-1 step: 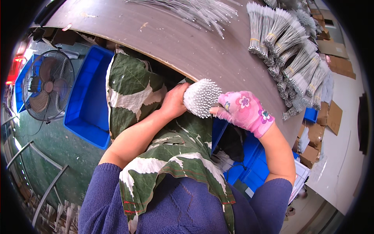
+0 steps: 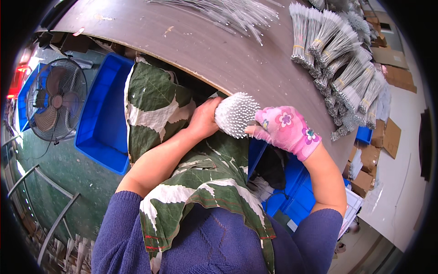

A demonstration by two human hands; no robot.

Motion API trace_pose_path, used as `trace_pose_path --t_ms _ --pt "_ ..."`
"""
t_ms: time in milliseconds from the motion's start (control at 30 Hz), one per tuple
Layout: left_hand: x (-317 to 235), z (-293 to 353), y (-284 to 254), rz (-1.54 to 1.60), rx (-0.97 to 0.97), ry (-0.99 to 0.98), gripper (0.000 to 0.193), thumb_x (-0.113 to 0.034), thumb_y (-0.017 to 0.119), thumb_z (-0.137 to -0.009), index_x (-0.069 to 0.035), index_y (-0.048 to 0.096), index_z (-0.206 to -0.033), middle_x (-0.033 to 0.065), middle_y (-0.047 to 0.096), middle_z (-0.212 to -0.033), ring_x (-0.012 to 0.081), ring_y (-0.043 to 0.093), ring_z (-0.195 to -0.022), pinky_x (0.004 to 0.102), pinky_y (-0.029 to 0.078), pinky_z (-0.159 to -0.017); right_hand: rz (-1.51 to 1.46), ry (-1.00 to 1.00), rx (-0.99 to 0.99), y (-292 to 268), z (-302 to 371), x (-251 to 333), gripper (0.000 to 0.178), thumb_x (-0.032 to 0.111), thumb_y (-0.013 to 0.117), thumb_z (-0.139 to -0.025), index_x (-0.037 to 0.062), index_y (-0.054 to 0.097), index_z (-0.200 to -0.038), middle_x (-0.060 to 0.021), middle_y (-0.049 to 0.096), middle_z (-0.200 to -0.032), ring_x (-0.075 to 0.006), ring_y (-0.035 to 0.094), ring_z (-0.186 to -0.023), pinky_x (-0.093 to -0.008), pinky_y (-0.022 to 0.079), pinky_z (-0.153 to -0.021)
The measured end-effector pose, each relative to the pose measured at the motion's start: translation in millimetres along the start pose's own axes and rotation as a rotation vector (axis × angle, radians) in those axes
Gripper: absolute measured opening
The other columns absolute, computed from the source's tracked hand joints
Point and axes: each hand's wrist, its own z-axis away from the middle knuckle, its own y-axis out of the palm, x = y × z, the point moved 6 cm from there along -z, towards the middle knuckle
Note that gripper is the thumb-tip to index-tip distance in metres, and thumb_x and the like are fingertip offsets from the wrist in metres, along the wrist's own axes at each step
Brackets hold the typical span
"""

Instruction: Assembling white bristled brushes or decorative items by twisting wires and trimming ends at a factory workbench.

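Note:
My bare left hand (image 2: 205, 118) is closed round a thick bundle of thin wire brushes (image 2: 237, 115), its white-tipped ends facing up at me. The bundle is beside the table's near edge, above my lap. My right hand (image 2: 284, 129) wears a pink flowered glove that leaves the fingertips bare. Its thumb and fingers come together in a pinch against the bundle's right side. What lies between those fingertips is too small to make out. The lower part of the bundle is hidden behind my left hand and the apron.
Loose wire brushes (image 2: 228, 13) lie across the far side of the brown table (image 2: 219, 55). Tied brush bundles (image 2: 344, 59) are heaped at its right. A blue bin (image 2: 102, 118) and a fan (image 2: 56, 100) stand to my left. Cardboard boxes (image 2: 365, 169) sit at right. A camouflage apron (image 2: 200, 192) covers my lap.

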Motion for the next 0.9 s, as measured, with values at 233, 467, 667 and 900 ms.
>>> trace_pose_path --t_ms 233,467,667,900 --pt "-2 -2 0 0.019 0.012 0.004 0.039 -0.013 0.071 -0.067 -0.004 0.053 -0.101 0.0163 0.059 -0.093 0.0368 0.057 -0.091 0.0437 0.046 -0.078 -0.788 0.009 0.096 13 -1 -12 0.035 0.038 0.059 -0.089 0.0038 0.065 -0.085 -0.0076 0.063 -0.071 -0.0206 0.058 -0.059 -0.0312 0.046 -0.057" --pt "1 -1 -2 -0.035 0.025 -0.041 0.037 -0.013 0.071 -0.066 -0.004 0.053 -0.098 0.0161 0.059 -0.092 0.0364 0.056 -0.092 0.0440 0.047 -0.077 -0.978 0.428 0.291 25 10 -27 0.038 0.038 0.059 -0.089 0.0007 0.065 -0.082 -0.0009 0.058 -0.069 -0.0093 0.051 -0.057 -0.0262 0.043 -0.055" --pt "-9 -3 -6 -0.071 0.023 -0.013 0.038 -0.013 0.072 -0.065 -0.005 0.053 -0.097 0.0153 0.059 -0.093 0.0356 0.056 -0.093 0.0434 0.046 -0.078 -0.806 0.490 0.309 18 4 -26 0.037 0.036 0.060 -0.087 0.0009 0.065 -0.076 -0.0013 0.057 -0.063 -0.0085 0.049 -0.055 -0.0256 0.041 -0.053" --pt "-12 -2 -8 -0.075 0.018 -0.011 0.037 -0.010 0.070 -0.065 -0.004 0.054 -0.097 0.0153 0.059 -0.092 0.0352 0.056 -0.093 0.0431 0.046 -0.078 -0.536 0.374 0.310 4 -4 -18 0.041 0.039 0.060 -0.086 -0.0003 0.065 -0.077 -0.0141 0.058 -0.065 -0.0227 0.056 -0.063 -0.0344 0.044 -0.063"
